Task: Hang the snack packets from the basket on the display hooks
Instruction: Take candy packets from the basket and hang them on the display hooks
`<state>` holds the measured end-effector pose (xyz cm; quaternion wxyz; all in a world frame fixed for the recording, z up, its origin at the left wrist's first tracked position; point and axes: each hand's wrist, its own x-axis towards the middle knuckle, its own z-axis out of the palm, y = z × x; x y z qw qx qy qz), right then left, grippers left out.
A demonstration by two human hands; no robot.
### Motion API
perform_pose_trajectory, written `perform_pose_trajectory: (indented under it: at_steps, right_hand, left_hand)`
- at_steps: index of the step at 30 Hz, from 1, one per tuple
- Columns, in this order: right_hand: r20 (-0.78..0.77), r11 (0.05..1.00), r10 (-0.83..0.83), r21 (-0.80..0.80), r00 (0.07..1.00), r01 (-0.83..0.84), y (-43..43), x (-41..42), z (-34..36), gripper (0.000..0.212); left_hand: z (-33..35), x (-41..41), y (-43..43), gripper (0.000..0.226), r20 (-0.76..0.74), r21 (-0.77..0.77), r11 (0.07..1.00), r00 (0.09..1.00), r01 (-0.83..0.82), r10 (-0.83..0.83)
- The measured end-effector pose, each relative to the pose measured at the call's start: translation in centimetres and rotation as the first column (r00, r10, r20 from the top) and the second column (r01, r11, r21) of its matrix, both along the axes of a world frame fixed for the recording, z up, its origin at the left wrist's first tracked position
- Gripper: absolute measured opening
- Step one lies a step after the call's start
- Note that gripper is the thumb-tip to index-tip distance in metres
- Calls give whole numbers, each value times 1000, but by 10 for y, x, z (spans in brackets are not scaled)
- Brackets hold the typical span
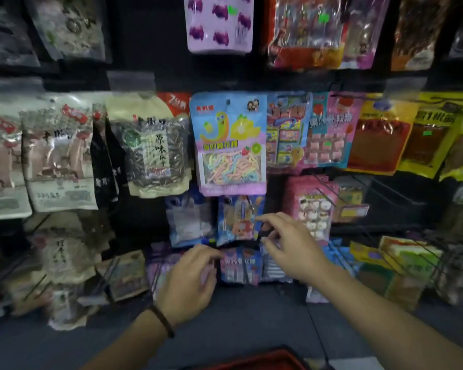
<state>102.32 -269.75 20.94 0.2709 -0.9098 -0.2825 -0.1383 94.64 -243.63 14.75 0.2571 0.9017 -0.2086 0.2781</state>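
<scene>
On the lowest row hangs a blue and purple snack packet (238, 267). My left hand (190, 279), a dark band on its wrist, pinches that packet's top left edge. My right hand (292, 247) is just right of it, thumb and forefinger apart beside a dark hook bar (247, 245) and the right edge of a blue packet (237, 218) one row up. I cannot tell whether the right fingers touch the hook. Only the rim of the red basket (257, 361) shows, at the bottom edge below my arms.
Hanging packets fill the dark display wall: sunflower seeds (153, 145) at left, a blue gummy-strip bag (230, 142) at centre, a pink marshmallow bag (312, 209) and yellow bags (436, 134) at right. Bare wire hooks (329, 198) jut out at right. Dark floor lies below.
</scene>
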Motion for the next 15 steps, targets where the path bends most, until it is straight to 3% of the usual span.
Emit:
perform_pose_trajectory:
  at_steps: [4,8,12,15]
  right_hand:
    - [-78,998,8,-54,997,-12,4,-36,-91,41]
    - [-343,994,-33,-105,939,-4,10,-75,-191,36]
    - [-616,987,-107,-162,781,8,6,-105,-289,26]
    - [-795,974,-208,-220,570,49,3,-124,-349,10]
  left_hand:
    - [-87,-40,-5,22,-200,136,990,980,22,6]
    - [-169,-74,-6,22,-442,166,986,892,-19,91]
    - [-238,-103,-14,35,-665,162,987,737,-19,123]
    - [-273,-113,-22,36,-821,164,987,554,-1,137]
